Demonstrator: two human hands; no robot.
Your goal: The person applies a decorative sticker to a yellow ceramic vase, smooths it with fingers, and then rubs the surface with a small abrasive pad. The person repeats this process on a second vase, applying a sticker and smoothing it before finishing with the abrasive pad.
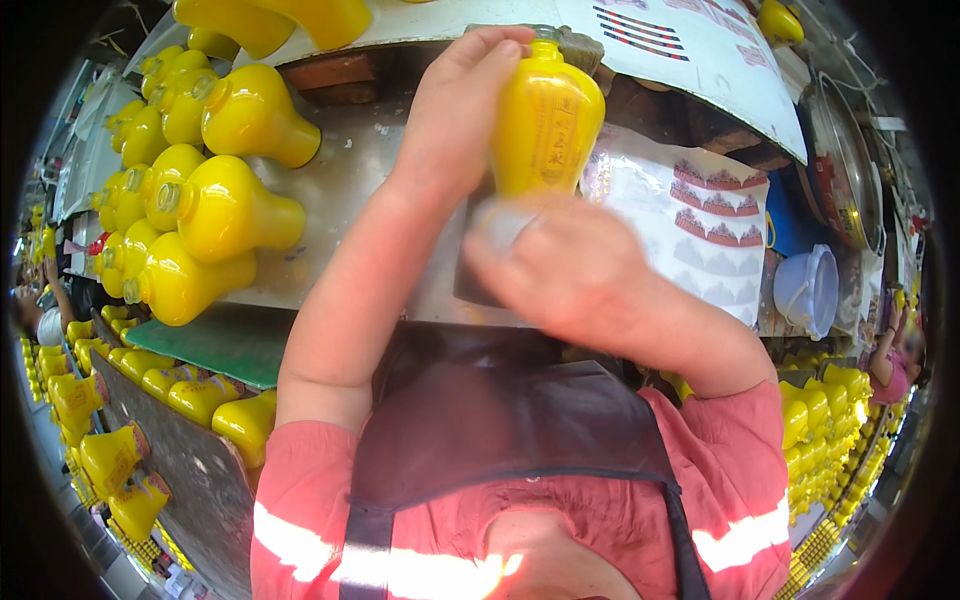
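A glossy yellow bottle (548, 125) with printed lettering on its side lies in front of me, neck pointing away. My left hand (462, 105) grips it along its left side, fingers bent over near the neck. Beyond the neck is a dark grey block-like rest (580, 50) that the bottle's far end meets. My right hand (560, 265) is blurred by motion at the near end of the bottle. Its fingers curl around something pale and whitish (503, 226), too smeared to name. Whether it touches the bottle I cannot tell.
Several plain yellow bottles (235, 210) lie on the left of the table. Sheets of printed decals (715, 205) lie at the right, near a pale blue bucket (806, 290). A white board (690, 65) spans the far side. More yellow bottles (815, 410) fill racks on both sides.
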